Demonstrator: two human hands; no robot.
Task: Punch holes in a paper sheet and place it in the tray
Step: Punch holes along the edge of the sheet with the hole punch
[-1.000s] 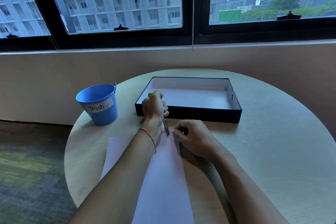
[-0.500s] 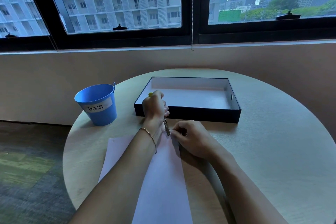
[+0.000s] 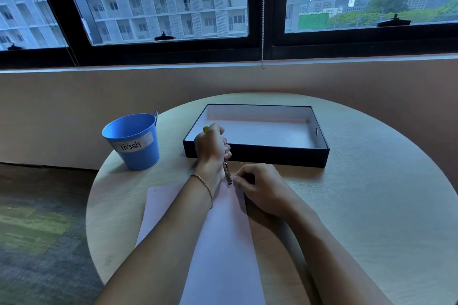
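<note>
A white paper sheet (image 3: 223,238) lies on the round table, its far edge near the tray. My left hand (image 3: 210,147) grips a hand-held hole punch (image 3: 227,173) with a yellow-tipped handle; its metal jaw sits on the sheet's far right corner. My right hand (image 3: 260,188) pinches that corner of the paper beside the jaw. The black tray (image 3: 257,155) with a white inside stands just beyond both hands. A small hole shows near the sheet's far left corner.
A blue bucket (image 3: 133,141) labelled "Trash" stands at the table's left rim. The round wooden table (image 3: 371,205) ends close to a wall under windows. Carpeted floor lies to the left.
Both hands stay at the sheet's far right corner with the punch on it. No clear movement of paper, tray or bucket.
</note>
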